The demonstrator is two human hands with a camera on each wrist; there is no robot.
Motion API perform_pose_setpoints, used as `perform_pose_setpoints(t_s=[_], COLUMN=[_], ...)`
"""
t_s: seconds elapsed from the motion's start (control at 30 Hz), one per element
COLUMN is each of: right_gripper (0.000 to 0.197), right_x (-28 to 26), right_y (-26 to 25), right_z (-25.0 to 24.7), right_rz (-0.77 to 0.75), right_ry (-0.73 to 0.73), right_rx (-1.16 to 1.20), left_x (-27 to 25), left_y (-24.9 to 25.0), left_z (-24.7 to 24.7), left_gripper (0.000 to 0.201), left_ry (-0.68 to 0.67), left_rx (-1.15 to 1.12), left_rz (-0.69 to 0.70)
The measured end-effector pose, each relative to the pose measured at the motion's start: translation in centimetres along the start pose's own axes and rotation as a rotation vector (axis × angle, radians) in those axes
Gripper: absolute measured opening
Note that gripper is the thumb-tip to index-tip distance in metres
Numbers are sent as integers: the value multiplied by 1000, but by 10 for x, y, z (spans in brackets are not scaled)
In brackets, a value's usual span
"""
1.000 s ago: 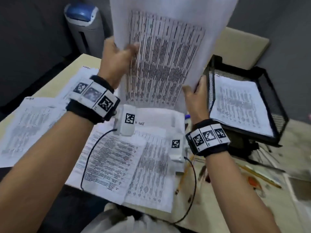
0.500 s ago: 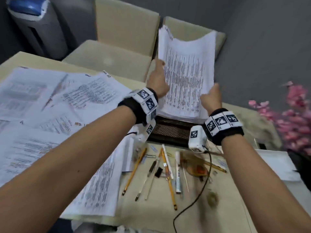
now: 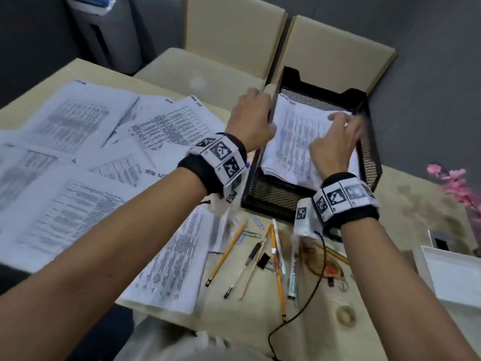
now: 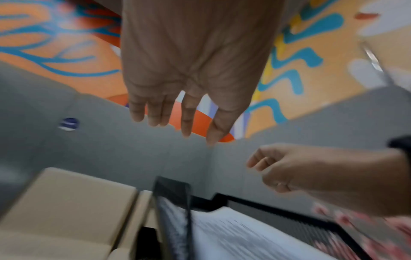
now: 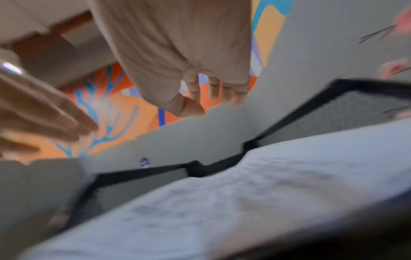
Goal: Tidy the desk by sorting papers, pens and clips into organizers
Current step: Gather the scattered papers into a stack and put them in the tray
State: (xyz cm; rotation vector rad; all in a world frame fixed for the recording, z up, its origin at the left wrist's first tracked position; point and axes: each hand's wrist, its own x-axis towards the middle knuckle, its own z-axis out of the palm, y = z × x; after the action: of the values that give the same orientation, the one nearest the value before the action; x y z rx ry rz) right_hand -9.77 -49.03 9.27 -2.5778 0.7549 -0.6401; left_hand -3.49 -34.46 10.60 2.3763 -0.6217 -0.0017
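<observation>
papers (image 3: 299, 142) now lie in tray (image 3: 369, 162) on desk (image 3: 406, 204).

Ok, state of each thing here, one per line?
Left hand: open, above tray's left edge, holding nothing.
Right hand: open, over stack.
Stack: lying in tray.
Tray: on desk, holding papers.
Loose papers: spread on desk, unsorted.
Pens: loose on desk.
Clips: loose on desk.

A stack of papers (image 3: 294, 142) is held in the tray (image 3: 369, 162); loose sheets (image 3: 86, 162) are spread to its left (pens (image 3: 276, 259) in front), chairs (image 3: 260, 43) behind.
</observation>
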Motion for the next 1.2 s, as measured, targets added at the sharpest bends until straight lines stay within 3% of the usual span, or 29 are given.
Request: perform_pose_setpoints(t_s=[0.07, 0.13, 0.2, 0.33, 0.37, 0.47, 0.53, 0.6, 0.67, 0.77, 0.87, 0.97, 1.07, 1.2], right_gripper=[45, 38, 30, 25, 28, 43, 51, 54, 49, 2, 12, 25, 35, 48], right_x=[-12, -33, -56, -107, -119, -148, -163, -178, -189, -190, -178, -173, -179, -188], right_y=[-43, -79, -102, -116, -117, -124, -137, -151, -164, -170, -149, -110, -85, -78], right_z=[11, 33, 66, 133, 146, 173, 184, 193, 203, 209, 200, 180, 162, 154], right_rz=[-121, -271, -369, -353, -322, -267, -278, -268, -244, -223, -73, 287, 499, 539], right_ry=[5, -79, -275, -731, -808, -919, -985, -1037, -1025, -983, -825, -557, -399, -355], right_rx=[156, 258, 272, 168, 119, 4, -1, 37, 25, -32, 47, 138, 15, 46], left_x=[-10, -26, -51, -117, -135, -180, -195, -200, -197, -181, -161, -141, -135, -138], left_y=[-41, -95, -158, -270, -292, -324, -335, -336, -347, -370, -359, -339, -311, -265], left_z=[-27, -50, -68, -92, -97, -108, -113, -114, -106, -99, -101, -87, -54, -9], left_gripper=[39, 36, 19, 29, 36, 123, 171, 175, 150, 80, 47, 38, 33, 48], left_ry=[48, 65, 8, -122, -132, -156, -188, -282, -304, -282, -123, 47, -142, -418], left_rx=[-46, -28, 25, 157, 186, 174, 133, 173, 256, 184, 40, -55, -96, -13], left_rz=[-148, -341, -524, -932, -1015, -1206, -1212, -1186, -1177, -1078, -922, -796, -722, -693])
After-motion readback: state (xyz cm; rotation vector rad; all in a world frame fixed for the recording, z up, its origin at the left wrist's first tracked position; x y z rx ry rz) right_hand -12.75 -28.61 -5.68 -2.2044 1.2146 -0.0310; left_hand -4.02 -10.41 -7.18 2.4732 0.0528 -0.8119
